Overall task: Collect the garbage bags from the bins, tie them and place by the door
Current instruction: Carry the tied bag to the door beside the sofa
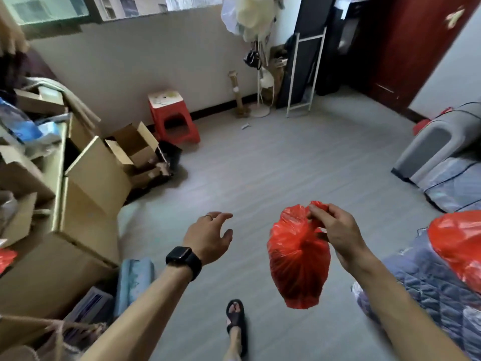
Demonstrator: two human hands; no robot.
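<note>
A red plastic garbage bag (298, 259) hangs in the air in front of me, its neck gathered and pinched by my right hand (335, 230). My left hand (210, 237), with a black watch on the wrist, hovers to the left of the bag with fingers spread and nothing in it. A second red bag (460, 246) lies on the grey quilt at the right edge. A small black bin (170, 153) stands among cardboard boxes at the left. The dark red door (406, 53) is at the far right corner.
Stacked cardboard boxes (86, 183) crowd the left side. A red stool (173, 117) stands by the far wall. A grey plastic stool (442, 142) sits at the right, and a white-framed mirror (304, 74) leans near the door. My sandalled foot (235, 317) is on the grey floor.
</note>
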